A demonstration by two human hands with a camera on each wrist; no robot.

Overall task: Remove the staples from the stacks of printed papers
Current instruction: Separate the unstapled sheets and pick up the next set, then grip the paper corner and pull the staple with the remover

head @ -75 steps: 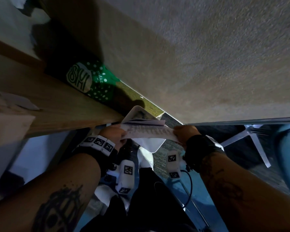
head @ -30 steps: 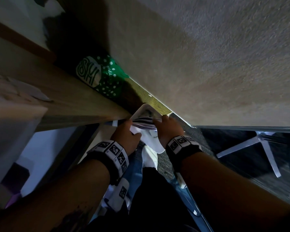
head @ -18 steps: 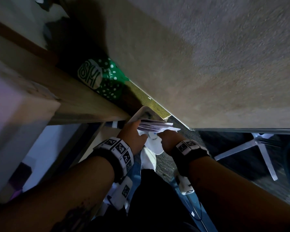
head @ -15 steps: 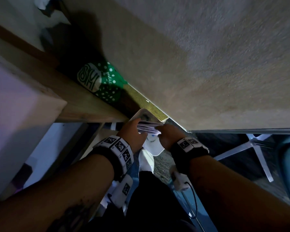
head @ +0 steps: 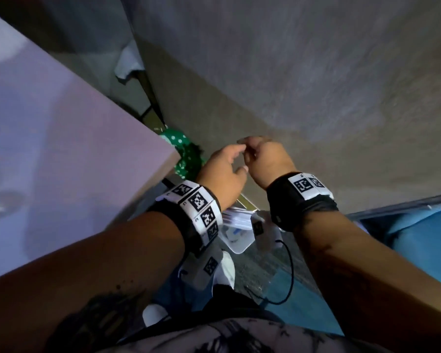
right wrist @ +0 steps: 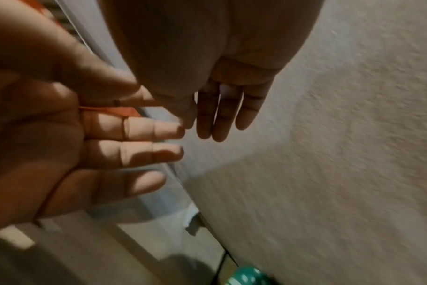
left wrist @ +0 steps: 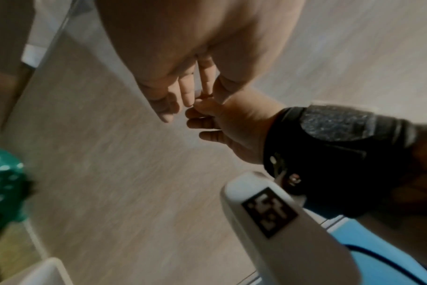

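2 bare hands meet in mid-air in front of a grey textured wall point(head: 303, 72). The left hand point(head: 224, 171), in a black wrist strap with white square-patterned tags, has relaxed, nearly straight fingers and holds nothing. The right hand point(head: 267, 159) almost touches it; whether its thumb and forefinger pinch anything, I cannot tell. Below the wrists, a stack of white printed papers point(head: 236, 216) lies on a white plastic tray point(head: 239, 244). A green bag with white dots point(head: 186, 156) sits left.
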